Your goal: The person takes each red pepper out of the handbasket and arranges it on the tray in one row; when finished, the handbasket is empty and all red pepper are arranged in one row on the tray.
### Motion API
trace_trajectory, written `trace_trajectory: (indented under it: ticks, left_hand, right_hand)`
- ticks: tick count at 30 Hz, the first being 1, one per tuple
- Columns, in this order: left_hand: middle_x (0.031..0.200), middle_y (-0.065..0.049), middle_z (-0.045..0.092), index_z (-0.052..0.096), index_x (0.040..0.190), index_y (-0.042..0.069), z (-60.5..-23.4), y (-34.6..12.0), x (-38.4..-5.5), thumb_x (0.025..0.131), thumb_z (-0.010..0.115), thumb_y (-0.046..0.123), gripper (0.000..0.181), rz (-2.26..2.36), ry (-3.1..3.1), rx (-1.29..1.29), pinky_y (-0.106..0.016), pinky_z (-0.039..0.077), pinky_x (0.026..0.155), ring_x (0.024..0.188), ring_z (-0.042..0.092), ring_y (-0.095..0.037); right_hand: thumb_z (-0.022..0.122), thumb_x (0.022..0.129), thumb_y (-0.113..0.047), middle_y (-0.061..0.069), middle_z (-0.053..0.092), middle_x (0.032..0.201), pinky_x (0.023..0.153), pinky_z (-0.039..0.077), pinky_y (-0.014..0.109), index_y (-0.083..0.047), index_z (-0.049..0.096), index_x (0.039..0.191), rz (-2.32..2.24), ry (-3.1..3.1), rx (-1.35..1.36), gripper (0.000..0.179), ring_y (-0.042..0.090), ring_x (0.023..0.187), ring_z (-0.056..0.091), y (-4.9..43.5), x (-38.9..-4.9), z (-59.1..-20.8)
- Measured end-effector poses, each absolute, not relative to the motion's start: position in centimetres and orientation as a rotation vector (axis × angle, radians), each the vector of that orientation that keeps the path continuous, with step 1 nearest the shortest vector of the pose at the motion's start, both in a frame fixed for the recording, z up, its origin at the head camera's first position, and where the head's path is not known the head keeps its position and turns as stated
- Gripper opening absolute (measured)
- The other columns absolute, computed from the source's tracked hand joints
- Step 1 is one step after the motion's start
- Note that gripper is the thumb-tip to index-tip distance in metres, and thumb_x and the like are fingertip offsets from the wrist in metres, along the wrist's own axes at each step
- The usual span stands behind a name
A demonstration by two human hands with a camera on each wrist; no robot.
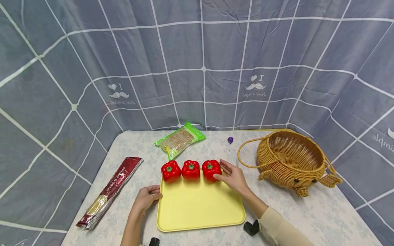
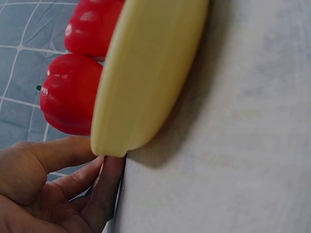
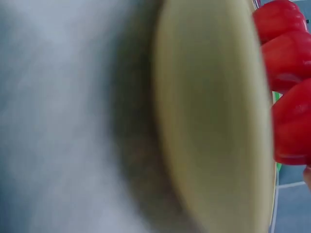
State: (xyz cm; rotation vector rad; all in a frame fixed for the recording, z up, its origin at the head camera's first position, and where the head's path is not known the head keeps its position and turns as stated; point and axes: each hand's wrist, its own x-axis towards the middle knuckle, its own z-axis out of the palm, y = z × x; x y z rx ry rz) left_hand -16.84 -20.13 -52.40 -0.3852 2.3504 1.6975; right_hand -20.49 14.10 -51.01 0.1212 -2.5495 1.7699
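The left arm comes up bare from the bottom, and the left hand points inward, its thumb and fingers closing in a pinch. The right arm reaches forward and inward from a pale sleeve. The right hand is farther forward, gripping with thumb and fingers apart.

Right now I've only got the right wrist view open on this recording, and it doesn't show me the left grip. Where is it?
Observer: The left grip is at the left edge of the yellow tray, touching it.
Operator: Is there anything out to the right of the tray?
Observer: Yes, the head view shows a wicker basket there, with a looped handle.
Operator: Anything small beyond the red peppers?
Observer: A lollipop with a purple top lies left of the basket, farther from the person than the peppers.
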Motion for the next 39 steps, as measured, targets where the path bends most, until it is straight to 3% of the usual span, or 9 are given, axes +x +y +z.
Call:
trace_trajectory:
  ticks: [15, 39]
  left_hand:
    - [0.101, -0.017, 0.066, 0.058, 0.122, -0.013, -52.5, -20.0, -17.0, 0.084, 0.066, -0.001, 0.040, 1.691, 2.348, -0.398, -0.029, 0.056, 0.071, 0.081, 0.061, -0.012]
    - [0.103, -0.018, 0.065, 0.056, 0.123, -0.014, -52.1, -20.2, -16.9, 0.085, 0.065, -0.002, 0.041, 1.680, 2.329, -0.390, -0.027, 0.055, 0.070, 0.081, 0.060, -0.012]
  right_hand:
    - [0.081, 0.078, -0.018, 0.020, 0.059, 0.134, 0.100, 0.047, 0.034, -0.003, 0.058, 0.131, 1.925, -2.481, 0.145, 0.060, 0.032, 0.127, 0.055, 14.3, -20.6, -52.3]
    - [0.083, 0.077, -0.020, 0.021, 0.055, 0.139, 0.103, 0.045, 0.038, 0.003, 0.052, 0.136, 1.863, -2.550, 0.164, 0.071, 0.033, 0.130, 0.052, 14.6, -20.5, -51.7]
